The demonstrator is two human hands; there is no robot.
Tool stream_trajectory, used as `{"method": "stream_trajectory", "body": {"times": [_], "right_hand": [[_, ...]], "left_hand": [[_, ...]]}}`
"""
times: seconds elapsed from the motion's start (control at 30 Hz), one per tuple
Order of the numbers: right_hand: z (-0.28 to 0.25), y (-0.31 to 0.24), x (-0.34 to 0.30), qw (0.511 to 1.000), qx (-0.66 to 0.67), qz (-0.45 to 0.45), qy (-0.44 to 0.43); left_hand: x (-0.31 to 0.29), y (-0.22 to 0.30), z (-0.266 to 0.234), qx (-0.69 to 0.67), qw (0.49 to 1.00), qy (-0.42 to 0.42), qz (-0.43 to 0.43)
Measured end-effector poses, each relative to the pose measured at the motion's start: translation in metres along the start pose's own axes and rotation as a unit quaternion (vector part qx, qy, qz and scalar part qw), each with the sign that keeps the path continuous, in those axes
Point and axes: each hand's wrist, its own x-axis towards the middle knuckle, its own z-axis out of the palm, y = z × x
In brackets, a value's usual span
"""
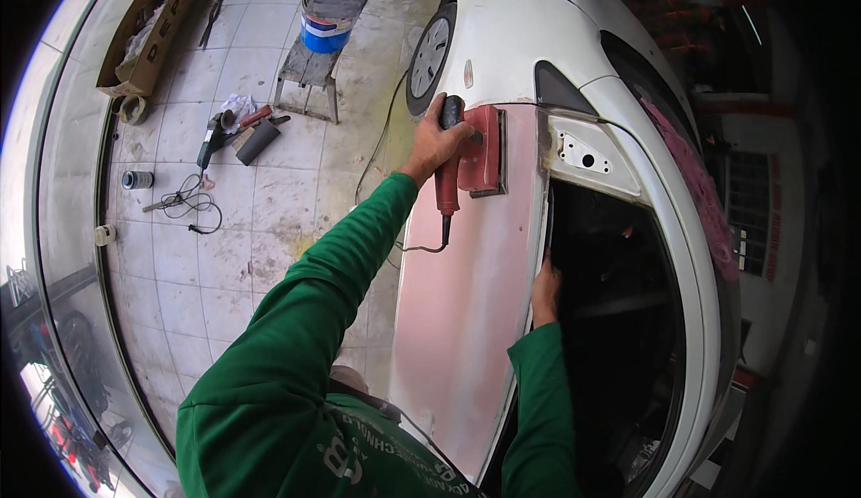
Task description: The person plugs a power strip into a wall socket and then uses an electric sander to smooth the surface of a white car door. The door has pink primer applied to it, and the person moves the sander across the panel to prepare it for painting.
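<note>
My left hand (436, 144) is closed round the dark grip of a red electric sander (447, 184). The sander's flat red pad housing (482, 150) lies against the upper front part of a car door (457, 310), whose skin is patchy pink and white. A cord runs from the end of the handle. Lower down, my right hand (545, 294) holds the door's edge at the open window gap, its fingers partly hidden. A bare mirror mounting plate (587, 153) sits just ahead of the window opening.
The white car body (511, 36) and front wheel (431, 54) stand ahead. On the tiled floor to the left are a stool (308, 69) with a blue bucket (326, 32), a power tool (213, 139), a tin (137, 180), a tape roll (134, 110) and a long cardboard box (152, 41).
</note>
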Motion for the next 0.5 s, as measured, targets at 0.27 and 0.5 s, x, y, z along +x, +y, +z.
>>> {"method": "stream_trajectory", "body": {"times": [0.27,0.5], "right_hand": [[-0.003,-0.008,-0.006,1.0,-0.009,0.006,-0.007],[-0.001,0.012,0.006,1.0,0.003,0.005,-0.008]], "left_hand": [[0.018,-0.008,0.003,-0.007,0.999,0.011,0.032],[0.026,-0.01,0.007,0.105,0.991,0.001,0.082]]}}
